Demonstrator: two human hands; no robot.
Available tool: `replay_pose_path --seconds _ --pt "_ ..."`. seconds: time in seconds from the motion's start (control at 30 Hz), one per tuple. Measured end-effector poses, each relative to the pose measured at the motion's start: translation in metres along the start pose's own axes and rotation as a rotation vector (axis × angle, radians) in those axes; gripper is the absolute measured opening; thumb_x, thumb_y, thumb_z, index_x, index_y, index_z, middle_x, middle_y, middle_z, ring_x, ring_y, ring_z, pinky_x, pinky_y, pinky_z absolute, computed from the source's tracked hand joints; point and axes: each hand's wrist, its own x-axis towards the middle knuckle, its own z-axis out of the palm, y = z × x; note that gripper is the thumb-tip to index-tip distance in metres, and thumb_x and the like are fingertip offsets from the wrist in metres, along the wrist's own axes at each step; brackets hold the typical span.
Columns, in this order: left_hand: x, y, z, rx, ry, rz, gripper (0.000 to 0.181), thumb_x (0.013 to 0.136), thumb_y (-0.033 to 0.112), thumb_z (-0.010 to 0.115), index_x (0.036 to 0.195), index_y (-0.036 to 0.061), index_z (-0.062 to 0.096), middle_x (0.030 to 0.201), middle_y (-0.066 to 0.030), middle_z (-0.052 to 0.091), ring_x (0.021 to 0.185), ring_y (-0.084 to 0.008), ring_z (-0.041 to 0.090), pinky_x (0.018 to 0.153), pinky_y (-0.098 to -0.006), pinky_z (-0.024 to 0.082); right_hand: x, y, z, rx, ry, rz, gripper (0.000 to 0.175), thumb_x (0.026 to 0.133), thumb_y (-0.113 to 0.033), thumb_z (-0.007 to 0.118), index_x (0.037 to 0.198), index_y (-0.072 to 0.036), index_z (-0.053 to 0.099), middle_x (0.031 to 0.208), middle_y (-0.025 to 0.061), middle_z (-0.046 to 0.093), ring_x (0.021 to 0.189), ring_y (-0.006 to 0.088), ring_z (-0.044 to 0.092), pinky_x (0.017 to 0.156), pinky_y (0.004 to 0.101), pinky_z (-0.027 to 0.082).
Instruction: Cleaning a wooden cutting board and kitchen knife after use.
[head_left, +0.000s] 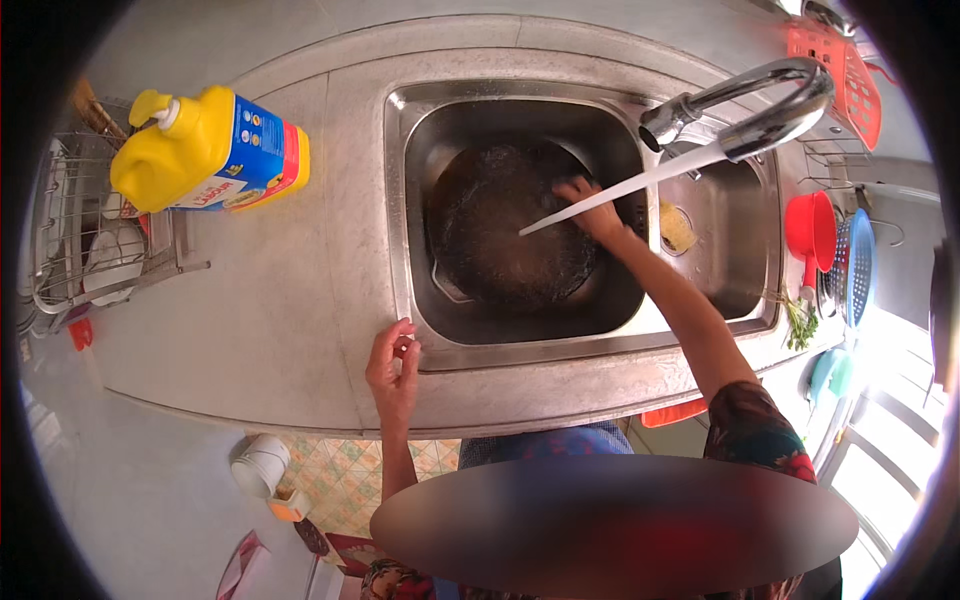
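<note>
A dark round pan (480, 262) sits in the large basin of the stainless steel sink (525, 356). Water pours from the curved chrome faucet (780, 127) and strikes the pan's middle. At the pan's right side, my right hand (592, 210) reaches in with bent fingers. Whether it grips the rim or a dark scrubber is hidden by shadow and the stream. My left hand (394, 371) hovers by the sink's front left corner, its fingers loosely curled and apart, holding nothing. A pale wire-like loop (448, 286) shows at the pan's lower left.
A yellow pump jug (210, 154) stands on the left counter beside a wire dish rack (112, 247). In the small basin lies a yellow sponge (676, 227). Rightward are a red dipper (811, 231), a blue colander (861, 266) and green herbs (801, 326).
</note>
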Motion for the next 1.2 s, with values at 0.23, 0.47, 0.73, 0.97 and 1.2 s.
replay_pose_path --seconds 0.23,0.47,0.73,0.97,1.2 --pt "0.002 -0.014 -0.010 -0.193 0.066 -0.080 0.028 0.077 -0.004 0.056 0.105 0.0019 0.055 0.091 -0.0048 0.058 0.074 -0.0087 0.053 0.067 -0.0213 0.044 -0.046 -0.158 0.015 0.216 -0.272 -0.417 0.032 0.069 -0.008 0.055 0.099 -0.018 0.058 0.103 0.0085 0.051 0.098 0.0251 0.049 0.081 0.0380 0.045" --pt "0.009 -0.016 -0.010 -0.398 0.016 -0.213 0.026 0.077 -0.004 0.058 0.102 0.0011 0.056 0.090 -0.0048 0.057 0.076 -0.0089 0.054 0.066 -0.0210 0.046 0.082 -0.026 -0.017 -0.142 0.197 -0.089 0.045 0.069 -0.009 0.056 0.113 -0.018 0.052 0.110 0.0105 0.047 0.091 0.0307 0.049 0.079 0.0396 0.042" --pt "0.004 -0.015 -0.017 -0.289 0.003 -0.172 0.026 0.077 -0.003 0.058 0.103 0.0012 0.056 0.090 -0.0047 0.058 0.078 -0.0083 0.054 0.067 -0.0211 0.046 -0.061 -0.119 0.020 0.192 -0.293 -0.246 0.048 0.072 -0.011 0.055 0.120 -0.017 0.047 0.108 0.0150 0.046 0.099 0.0318 0.051 0.078 0.0416 0.046" --pt "0.010 -0.015 -0.014 -0.392 -0.013 -0.222 0.026 0.077 -0.003 0.057 0.103 0.0007 0.056 0.090 -0.0050 0.058 0.076 -0.0088 0.054 0.067 -0.0212 0.045 0.062 0.005 -0.021 -0.226 0.183 0.020 0.038 0.076 -0.007 0.048 0.114 -0.014 0.050 0.104 0.0170 0.049 0.075 0.0303 0.058 0.055 0.0380 0.051" --pt "0.008 -0.013 -0.013 -0.271 -0.003 -0.171 0.025 0.077 -0.003 0.058 0.102 -0.0003 0.056 0.089 -0.0054 0.058 0.076 -0.0088 0.054 0.067 -0.0218 0.046 -0.078 -0.116 0.028 0.080 -0.207 -0.047 0.067 0.070 -0.019 0.065 0.128 -0.013 0.033 0.120 0.0183 0.042 0.085 0.0368 0.057 0.064 0.0403 0.052"
